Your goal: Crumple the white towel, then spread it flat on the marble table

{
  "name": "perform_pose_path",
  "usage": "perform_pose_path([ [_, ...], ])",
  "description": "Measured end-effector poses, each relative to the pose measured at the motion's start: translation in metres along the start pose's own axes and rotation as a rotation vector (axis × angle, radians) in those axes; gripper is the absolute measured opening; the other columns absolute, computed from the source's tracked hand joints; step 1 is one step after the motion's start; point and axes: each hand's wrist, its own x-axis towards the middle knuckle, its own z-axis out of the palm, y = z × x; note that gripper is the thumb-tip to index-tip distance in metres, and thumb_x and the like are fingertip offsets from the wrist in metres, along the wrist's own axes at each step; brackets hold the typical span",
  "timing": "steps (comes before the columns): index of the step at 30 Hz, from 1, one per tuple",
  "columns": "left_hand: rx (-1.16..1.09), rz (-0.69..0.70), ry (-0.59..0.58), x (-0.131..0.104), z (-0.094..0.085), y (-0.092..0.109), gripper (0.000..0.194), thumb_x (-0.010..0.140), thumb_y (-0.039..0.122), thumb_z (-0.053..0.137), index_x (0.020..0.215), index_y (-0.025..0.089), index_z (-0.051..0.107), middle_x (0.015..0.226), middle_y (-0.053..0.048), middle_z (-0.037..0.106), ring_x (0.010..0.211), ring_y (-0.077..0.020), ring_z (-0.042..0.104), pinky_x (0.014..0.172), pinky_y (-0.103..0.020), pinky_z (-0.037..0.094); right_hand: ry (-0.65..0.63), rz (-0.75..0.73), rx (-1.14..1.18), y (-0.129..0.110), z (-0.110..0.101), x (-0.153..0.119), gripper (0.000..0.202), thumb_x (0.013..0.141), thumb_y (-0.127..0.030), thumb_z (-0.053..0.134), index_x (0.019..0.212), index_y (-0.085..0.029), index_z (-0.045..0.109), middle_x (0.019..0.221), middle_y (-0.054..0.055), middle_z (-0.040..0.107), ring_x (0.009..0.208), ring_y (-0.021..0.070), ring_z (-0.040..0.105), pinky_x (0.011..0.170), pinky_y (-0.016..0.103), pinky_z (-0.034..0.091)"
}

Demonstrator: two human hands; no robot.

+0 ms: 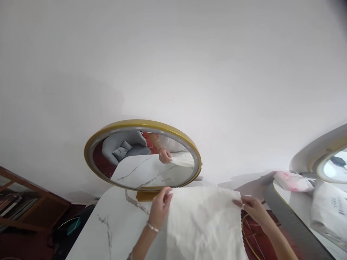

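A white cloth (pixel 204 224) with a zigzag-cut right edge hangs spread between my two hands, partly over the marble-patterned table. My left hand (pixel 159 207) pinches its upper left corner, just below the mirror's rim. At the upper right corner, my right hand (pixel 252 207) grips the cloth between thumb and fingers, out past the table's right side. The lower part of the cloth runs out of view. A round gold-framed mirror (pixel 143 173) stands on the table and reflects a hand with the cloth.
The white marble-patterned table (pixel 94 231) stands against a pale wall. On the right, a second table (pixel 295 206) carries a pink-and-white tissue pack (pixel 292 181), a white bag (pixel 329 209) and another round mirror (pixel 336 168). A wooden shelf (pixel 27 206) is at the left.
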Motion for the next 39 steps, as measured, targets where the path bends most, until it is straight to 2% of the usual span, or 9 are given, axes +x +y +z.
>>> perform_pose_path([
  [3,0.096,0.202,0.307,0.026,-0.077,0.038,0.019,0.089,0.037,0.050,0.094,0.020,0.056,0.076,0.000,0.063,0.060,-0.0111,0.057,0.056,-0.022,0.048,-0.085,-0.039,0.342,-0.080,-0.013,0.000,0.040,0.066,-0.045,0.073,0.052,-0.022,0.044,0.041,-0.008,0.030,0.037,0.0075,0.031,0.038,0.025,0.033],
  [6,0.325,0.551,0.490,0.069,-0.146,0.077,0.017,0.091,0.024,0.045,0.082,0.021,0.060,0.085,-0.002,0.062,0.072,-0.0117,0.059,0.068,-0.024,0.049,-0.071,-0.149,0.594,-0.171,-0.004,0.011,0.040,0.067,-0.039,0.076,0.056,-0.021,0.042,0.048,-0.005,0.047,0.045,0.0107,0.047,0.044,0.025,0.040],
  [10,0.549,0.602,0.709,0.127,-0.194,0.109,0.031,0.095,0.023,0.035,0.094,0.023,0.067,0.098,-0.007,0.059,0.088,-0.0183,0.056,0.077,-0.032,0.048,0.131,-0.491,0.701,-0.260,0.045,0.038,0.025,0.075,-0.040,0.070,0.087,-0.021,0.057,0.084,0.003,0.069,0.089,0.0206,0.066,0.082,0.039,0.052],
  [15,0.648,0.547,0.576,0.157,-0.192,0.118,0.034,0.094,0.038,0.038,0.107,0.017,0.062,0.129,-0.015,0.049,0.123,-0.0317,0.041,0.100,-0.050,0.037,0.199,-0.752,0.209,-0.281,0.113,0.055,0.067,0.082,-0.049,0.060,0.138,-0.026,0.033,0.121,0.009,0.062,0.107,0.0235,0.059,0.091,0.043,0.047],
  [20,0.749,0.633,0.334,0.161,-0.179,0.123,0.039,0.094,0.043,0.037,0.117,0.020,0.058,0.103,-0.009,0.064,0.098,-0.0247,0.056,0.089,-0.042,0.041,0.457,-0.848,-0.214,-0.272,0.137,0.050,0.044,0.090,-0.048,0.048,0.128,-0.025,0.051,0.106,0.007,0.065,0.097,0.0237,0.059,0.084,0.038,0.045],
  [25,0.700,0.645,0.372,0.165,-0.182,0.121,0.035,0.096,0.037,0.035,0.105,0.022,0.065,0.101,-0.006,0.068,0.094,-0.0221,0.058,0.085,-0.039,0.040,0.613,-0.914,-0.240,-0.282,0.150,0.047,0.031,0.095,-0.038,0.042,0.118,-0.023,0.057,0.103,0.007,0.065,0.092,0.0214,0.058,0.079,0.034,0.042],
  [31,0.543,0.616,0.474,0.155,-0.203,0.095,0.034,0.097,0.033,0.035,0.111,0.019,0.062,0.113,-0.006,0.066,0.108,-0.0216,0.057,0.094,-0.037,0.039,0.684,-1.087,-0.270,-0.315,0.170,0.040,0.028,0.094,-0.025,0.044,0.119,-0.024,0.057,0.111,0.007,0.064,0.103,0.0206,0.056,0.086,0.035,0.041],
  [35,0.495,0.501,0.529,0.146,-0.219,0.072,0.038,0.097,0.035,0.032,0.112,0.018,0.062,0.109,-0.010,0.067,0.102,-0.0240,0.059,0.088,-0.038,0.042,0.659,-1.230,-0.414,-0.342,0.189,0.035,0.031,0.094,-0.032,0.046,0.122,-0.025,0.056,0.121,0.006,0.061,0.116,0.0223,0.051,0.097,0.038,0.036],
  [39,0.587,0.558,0.565,0.150,-0.217,0.064,0.039,0.094,0.035,0.038,0.126,0.019,0.054,0.116,-0.012,0.063,0.110,-0.0271,0.055,0.093,-0.042,0.037,0.693,-1.331,-0.495,-0.351,0.203,0.037,0.034,0.093,-0.040,0.047,0.125,-0.031,0.054,0.127,0.003,0.059,0.121,0.0200,0.049,0.104,0.038,0.031],
])
